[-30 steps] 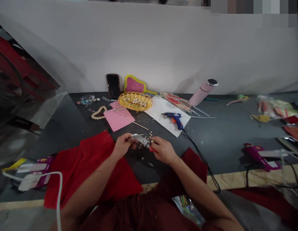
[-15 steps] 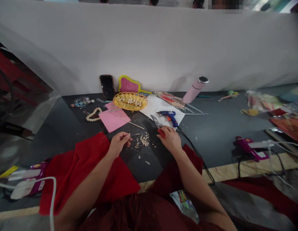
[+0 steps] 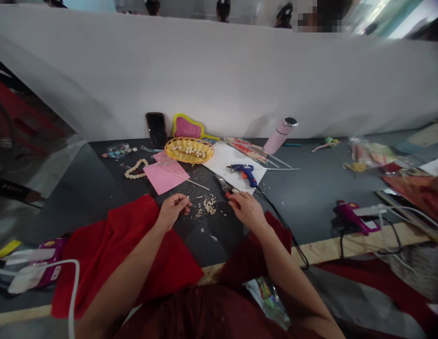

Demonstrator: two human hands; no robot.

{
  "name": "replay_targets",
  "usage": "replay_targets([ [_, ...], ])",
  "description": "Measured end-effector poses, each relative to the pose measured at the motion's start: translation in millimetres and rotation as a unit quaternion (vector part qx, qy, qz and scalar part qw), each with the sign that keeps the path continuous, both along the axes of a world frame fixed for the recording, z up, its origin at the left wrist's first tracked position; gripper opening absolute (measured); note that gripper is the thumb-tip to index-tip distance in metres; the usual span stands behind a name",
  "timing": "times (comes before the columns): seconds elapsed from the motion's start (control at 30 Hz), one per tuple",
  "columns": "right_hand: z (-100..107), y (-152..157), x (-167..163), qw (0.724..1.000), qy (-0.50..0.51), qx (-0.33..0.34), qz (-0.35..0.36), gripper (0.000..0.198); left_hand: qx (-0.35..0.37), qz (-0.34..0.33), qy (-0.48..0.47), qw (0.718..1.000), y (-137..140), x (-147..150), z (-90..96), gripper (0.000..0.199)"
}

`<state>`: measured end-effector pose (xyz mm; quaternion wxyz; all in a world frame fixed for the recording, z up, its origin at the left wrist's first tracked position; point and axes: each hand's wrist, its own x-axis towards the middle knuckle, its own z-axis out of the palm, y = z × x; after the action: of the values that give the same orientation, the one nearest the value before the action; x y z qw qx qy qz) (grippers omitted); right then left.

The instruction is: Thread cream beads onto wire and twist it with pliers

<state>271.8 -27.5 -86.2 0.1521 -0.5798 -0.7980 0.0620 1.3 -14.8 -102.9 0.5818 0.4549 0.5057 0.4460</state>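
My left hand [image 3: 174,210] is closed in a pinch over the dark table, a tiny pale piece [image 3: 188,197] showing at its fingertips. On the right, my right hand [image 3: 248,208] has its fingers curled over the red handle of a pair of hand shears [image 3: 223,184], blades pointing up and left. The handle is partly hidden by the fingers. Between both hands lies a loose pile of small cut beige pieces [image 3: 209,205]. Just beyond it rests a thin pale stick [image 3: 198,183], partly over a pink paper square [image 3: 166,176].
A blue glue gun [image 3: 245,172] rests on white paper [image 3: 219,159], its cord running down to the table edge. Behind stand a yellow basket [image 3: 173,157] with pale pieces, a phone [image 3: 157,131] and a pink bottle [image 3: 278,136]. Red cloth [image 3: 109,249] covers the left front.
The shears have shifted slightly left and toward me with my right hand. My left hand keeps its pinch. The view has tilted up a little, showing more beyond the partition.
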Motion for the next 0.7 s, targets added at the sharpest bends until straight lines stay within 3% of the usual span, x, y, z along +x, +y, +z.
replay_targets([
  [0.1,4,-16,-6,0.997,-0.029,-0.066,0.015,0.019,0.005,-0.005,0.001,1.000,0,0,-1.6,0.031],
  [0.43,3,-28,-22,0.993,-0.081,-0.085,0.008,0.012,0.005,-0.007,-0.007,1.000,0,0,-4.8,0.030],
  [0.57,12,-20,-27,0.994,-0.038,-0.088,0.049,0.009,0.001,-0.008,-0.011,1.000,0,0,-2.3,0.028],
  [0.7,30,-7,-42,0.989,0.070,-0.066,0.108,0.011,-0.005,-0.002,-0.019,1.000,0,0,-2.8,0.026],
])
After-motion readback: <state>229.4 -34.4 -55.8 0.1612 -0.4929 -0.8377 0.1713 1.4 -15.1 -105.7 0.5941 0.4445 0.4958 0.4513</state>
